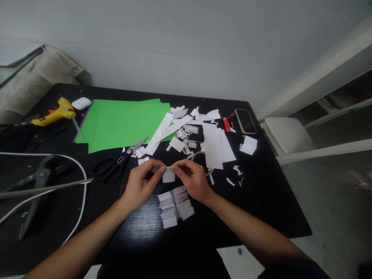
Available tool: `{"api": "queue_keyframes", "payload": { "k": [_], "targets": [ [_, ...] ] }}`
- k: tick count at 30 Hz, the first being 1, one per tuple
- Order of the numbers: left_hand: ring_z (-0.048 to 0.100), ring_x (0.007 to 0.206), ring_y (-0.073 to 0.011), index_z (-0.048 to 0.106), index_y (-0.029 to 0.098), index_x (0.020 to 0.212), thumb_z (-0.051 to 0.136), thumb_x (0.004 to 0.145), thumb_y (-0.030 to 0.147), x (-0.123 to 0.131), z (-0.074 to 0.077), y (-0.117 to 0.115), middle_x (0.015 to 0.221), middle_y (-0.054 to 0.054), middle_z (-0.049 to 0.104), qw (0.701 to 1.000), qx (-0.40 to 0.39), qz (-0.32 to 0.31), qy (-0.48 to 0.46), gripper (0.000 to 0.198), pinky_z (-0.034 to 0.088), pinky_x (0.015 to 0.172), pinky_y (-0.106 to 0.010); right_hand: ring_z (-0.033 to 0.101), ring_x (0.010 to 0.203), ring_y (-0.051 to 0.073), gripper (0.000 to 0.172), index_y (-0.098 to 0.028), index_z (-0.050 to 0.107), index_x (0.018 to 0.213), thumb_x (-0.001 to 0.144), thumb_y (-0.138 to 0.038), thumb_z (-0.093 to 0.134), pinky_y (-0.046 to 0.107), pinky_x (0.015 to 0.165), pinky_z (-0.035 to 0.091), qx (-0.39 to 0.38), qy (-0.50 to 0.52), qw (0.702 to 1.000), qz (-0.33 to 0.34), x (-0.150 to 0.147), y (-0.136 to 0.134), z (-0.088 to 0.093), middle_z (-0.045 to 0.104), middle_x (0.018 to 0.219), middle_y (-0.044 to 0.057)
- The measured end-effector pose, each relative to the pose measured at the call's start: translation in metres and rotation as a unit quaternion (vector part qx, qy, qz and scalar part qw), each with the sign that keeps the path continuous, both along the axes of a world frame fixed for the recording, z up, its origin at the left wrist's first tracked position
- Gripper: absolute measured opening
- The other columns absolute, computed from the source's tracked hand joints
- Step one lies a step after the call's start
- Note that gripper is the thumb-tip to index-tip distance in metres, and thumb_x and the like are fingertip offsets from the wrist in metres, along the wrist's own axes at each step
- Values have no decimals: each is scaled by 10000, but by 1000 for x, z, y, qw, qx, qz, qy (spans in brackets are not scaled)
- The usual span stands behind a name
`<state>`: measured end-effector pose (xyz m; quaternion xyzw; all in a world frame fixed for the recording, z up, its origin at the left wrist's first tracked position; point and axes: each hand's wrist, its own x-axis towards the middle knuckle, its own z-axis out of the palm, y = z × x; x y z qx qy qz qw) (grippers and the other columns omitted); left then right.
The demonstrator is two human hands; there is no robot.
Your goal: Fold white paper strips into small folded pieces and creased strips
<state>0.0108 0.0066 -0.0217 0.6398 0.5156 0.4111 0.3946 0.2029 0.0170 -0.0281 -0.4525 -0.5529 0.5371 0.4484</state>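
Observation:
A small white piece of paper (169, 175) is pinched at its upper corners between my two hands. My left hand (143, 182) grips its left corner with thumb and forefinger, and my right hand (193, 179) grips the right one. Just below, on the black table (247, 213), lie two columns of folded white paper pieces (170, 223), overlapping one another. Black-handled scissors (119, 164) rest to the left of my left hand, blades toward the scraps. Beyond my hands are loose white paper scraps (183, 133) and larger white sheets (217, 145), partly over a roll of tape (199, 157).
Green sheets (124, 122) lie at the back. On the left are a yellow glue gun (62, 111), a white case (81, 102), large dark shears (40, 182) and a white cable (84, 193). A phone (245, 121) and a red object (226, 124) sit back right, near a white chair (287, 133).

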Motion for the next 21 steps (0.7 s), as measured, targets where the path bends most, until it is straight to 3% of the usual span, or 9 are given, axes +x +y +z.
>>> {"api": "queue_keyframes", "payload": {
  "k": [6, 11, 15, 21],
  "targets": [
    [655, 719, -146, 737, 190, 920, 664, 957, 351, 1, -3, 1, 848, -27, 747, 1000, -1, 14, -2, 180, 514, 658, -244, 664, 688, 157, 175, -218, 741, 891, 913, -390, 723, 288, 655, 568, 4, -6, 1000, -10, 1, 0, 0, 741, 831, 22],
    [679, 728, -158, 741, 184, 1047, 583, 1001, 371, 1, -2, 2, 833, -33, 740, 1000, -17, 10, -23, 250, 539, 672, -259, 658, 653, 147, 216, -205, 722, 882, 913, -419, 729, 275, 622, 571, -14, 12, 1000, -25, 2, 3, -1, 718, 809, 19],
    [718, 762, -176, 708, 180, 1117, 637, 956, 337, 2, 1, 2, 906, -54, 772, 998, -24, 3, -50, 236, 575, 688, -274, 682, 650, 152, 255, -217, 722, 981, 899, -458, 744, 283, 610, 606, -34, 42, 998, -19, 1, 4, -5, 740, 880, 29],
    [738, 763, -187, 685, 186, 1072, 702, 913, 330, 5, 1, 3, 905, -57, 777, 997, -29, -10, -75, 215, 612, 741, -311, 731, 758, 171, 275, -245, 712, 1094, 907, -445, 739, 306, 688, 659, -32, 68, 997, 6, 0, 5, -9, 753, 976, 37]
  ]
}}
